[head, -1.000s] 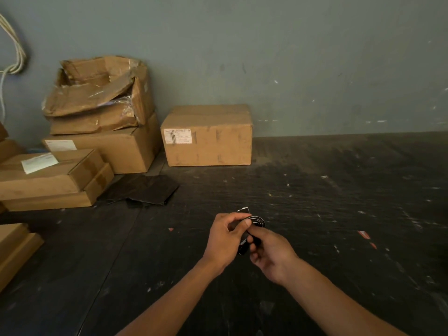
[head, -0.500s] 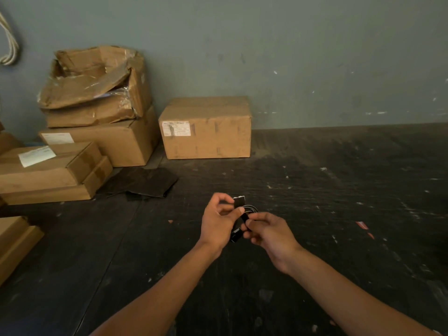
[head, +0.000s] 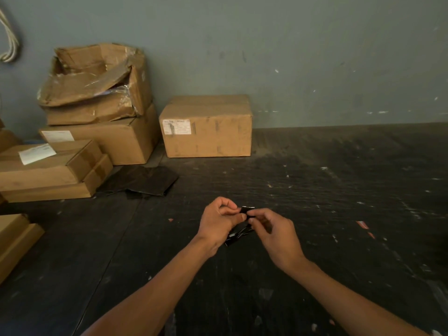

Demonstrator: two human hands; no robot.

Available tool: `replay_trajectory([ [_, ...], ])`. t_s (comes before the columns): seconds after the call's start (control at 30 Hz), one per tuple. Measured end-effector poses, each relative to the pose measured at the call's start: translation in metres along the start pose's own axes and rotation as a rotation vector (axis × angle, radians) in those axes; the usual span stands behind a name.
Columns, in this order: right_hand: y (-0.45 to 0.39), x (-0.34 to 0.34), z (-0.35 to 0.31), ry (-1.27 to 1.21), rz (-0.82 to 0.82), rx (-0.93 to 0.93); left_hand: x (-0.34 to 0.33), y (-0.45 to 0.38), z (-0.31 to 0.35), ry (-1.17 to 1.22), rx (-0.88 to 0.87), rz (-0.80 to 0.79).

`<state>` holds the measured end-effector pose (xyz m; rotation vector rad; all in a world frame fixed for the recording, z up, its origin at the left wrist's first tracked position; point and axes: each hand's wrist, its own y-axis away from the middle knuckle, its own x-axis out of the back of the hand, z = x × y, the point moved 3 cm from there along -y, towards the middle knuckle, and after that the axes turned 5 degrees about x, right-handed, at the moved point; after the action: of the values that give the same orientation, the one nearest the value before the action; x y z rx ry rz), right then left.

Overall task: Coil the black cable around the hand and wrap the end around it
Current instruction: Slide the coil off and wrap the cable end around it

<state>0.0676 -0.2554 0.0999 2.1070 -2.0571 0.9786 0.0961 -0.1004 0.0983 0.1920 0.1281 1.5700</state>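
Note:
A small bundle of black cable sits between my two hands above the dark floor. My left hand pinches the bundle from the left with thumb and fingers. My right hand pinches a short black end at the top of the bundle. A plug end sticks out below my left palm. Most of the coil is hidden by my fingers.
A closed cardboard box stands against the grey wall ahead. Several stacked and torn boxes fill the far left. A flat black sheet lies on the dark floor. A pale rope hangs at top left.
Both hands have shifted with the cable. The coil loop that showed between them is now pressed flatter, and my right fingers have moved up onto the short end at the top.

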Motion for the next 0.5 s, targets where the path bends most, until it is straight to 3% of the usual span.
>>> replay_trajectory([
  [0.23, 0.000, 0.005, 0.004, 0.384, 0.006, 0.310, -0.001, 0.000, 0.000, -0.187, 0.035, -0.128],
  [0.37, 0.003, 0.003, 0.007, 0.376, -0.036, 0.285, -0.001, -0.001, -0.003, -0.312, -0.001, -0.175],
  [0.5, 0.002, -0.001, 0.011, 0.222, -0.044, 0.137, -0.004, 0.001, -0.002, -0.370, -0.052, -0.168],
])
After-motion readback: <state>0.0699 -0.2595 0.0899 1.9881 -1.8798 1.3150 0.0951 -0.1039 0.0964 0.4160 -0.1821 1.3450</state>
